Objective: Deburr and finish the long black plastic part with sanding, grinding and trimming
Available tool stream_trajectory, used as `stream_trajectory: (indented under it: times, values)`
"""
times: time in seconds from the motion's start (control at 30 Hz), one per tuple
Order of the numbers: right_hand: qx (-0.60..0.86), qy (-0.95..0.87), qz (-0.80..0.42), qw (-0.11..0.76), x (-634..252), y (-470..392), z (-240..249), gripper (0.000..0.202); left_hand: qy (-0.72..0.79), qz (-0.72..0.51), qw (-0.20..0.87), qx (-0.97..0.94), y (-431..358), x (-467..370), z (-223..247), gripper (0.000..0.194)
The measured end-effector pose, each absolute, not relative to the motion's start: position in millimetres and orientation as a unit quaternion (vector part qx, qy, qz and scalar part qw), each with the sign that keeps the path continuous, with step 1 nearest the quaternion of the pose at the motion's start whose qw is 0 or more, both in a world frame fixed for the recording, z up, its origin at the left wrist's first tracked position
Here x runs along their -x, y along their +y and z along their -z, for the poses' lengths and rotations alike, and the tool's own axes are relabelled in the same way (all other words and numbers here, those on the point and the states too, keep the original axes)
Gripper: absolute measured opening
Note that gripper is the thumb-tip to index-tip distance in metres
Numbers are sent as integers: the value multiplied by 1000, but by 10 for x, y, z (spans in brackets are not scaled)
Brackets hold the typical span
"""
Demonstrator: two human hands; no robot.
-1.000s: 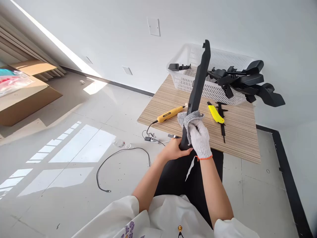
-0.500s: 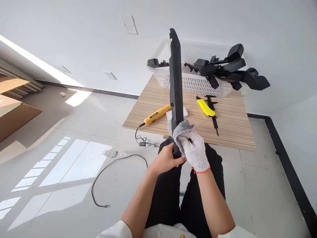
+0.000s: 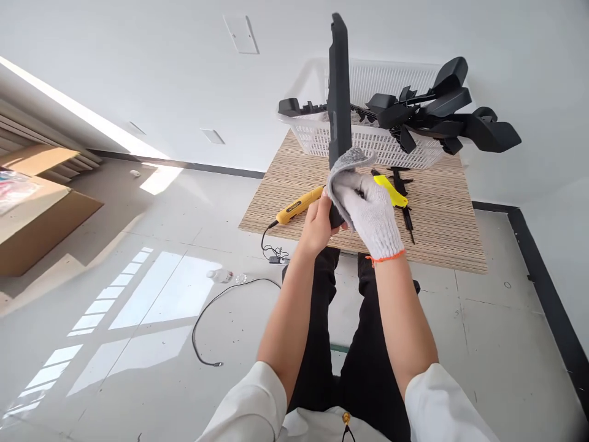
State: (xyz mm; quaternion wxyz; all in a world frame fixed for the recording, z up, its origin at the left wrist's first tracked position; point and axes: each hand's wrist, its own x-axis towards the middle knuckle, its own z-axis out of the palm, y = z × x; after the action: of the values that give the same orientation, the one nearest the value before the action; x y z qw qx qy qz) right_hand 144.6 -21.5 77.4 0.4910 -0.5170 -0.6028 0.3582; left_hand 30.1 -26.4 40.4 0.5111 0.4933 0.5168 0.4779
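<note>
A long black plastic trim part (image 3: 339, 92) stands nearly upright in front of me, over the table's near edge. My left hand (image 3: 318, 227), bare, is closed around its lower end. In a white knitted glove with an orange cuff, my right hand (image 3: 372, 212) pinches a grey cloth (image 3: 352, 161) that wraps over the part just above my left hand. The fingers under the cloth are partly hidden. Behind my right hand lie a yellow utility knife (image 3: 391, 190) and a black caliper (image 3: 407, 218), partly covered by the knife.
A white plastic basket (image 3: 317, 140) full of similar black parts (image 3: 453, 116) stands at the table's back, some jutting past its right side. On the wood-grain table (image 3: 437, 245) lies a yellow corded tool (image 3: 299, 205). A cable (image 3: 197, 331), bottle (image 3: 219, 275) and cardboard box (image 3: 46, 215) are on the floor.
Both hands have risen and moved forward with the black trim part, whose top is now higher in view. The cloth still wraps it. The camera view has shifted slightly.
</note>
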Motion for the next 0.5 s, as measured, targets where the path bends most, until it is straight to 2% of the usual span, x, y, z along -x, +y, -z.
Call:
stream_trajectory:
  times: [0.13, 0.3, 0.5]
  values:
    - [518, -593, -386, 481, -1495, -268, -725, 13, 558, -474, 474, -490, -135, -305, -307, 58]
    - [582, -543, -359, 488, -1467, -230, -591, 12, 533, -444, 428, -579, -228, -347, -140, 57]
    - [624, -467, -291, 555, -1306, -11, -497, 11, 518, -438, 469, -566, -287, -404, -80, 48]
